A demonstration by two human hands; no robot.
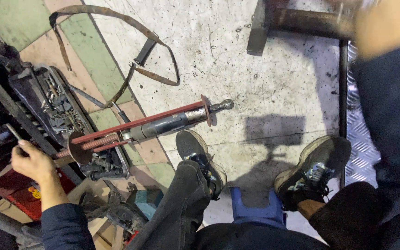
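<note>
My left hand (32,163) is at the lower left, its fingers closed on a thin grey metal tool (13,132) that points up and left, next to a dark tray of bolts and sockets (29,85). A shock absorber clamped in a red-rod spring compressor (149,125) lies on the floor, from the tray's near end toward the middle. My right hand (383,28) is raised at the top right, blurred, near a rusty metal bar (311,23). Whether it holds anything is unclear.
A worn brown strap (116,41) loops on the floor at the top. My two shoes (200,159) rest on the concrete either side of a blue stool (255,208). Metal parts and red boxes (19,194) crowd the left edge. Checker plate (364,148) runs along the right.
</note>
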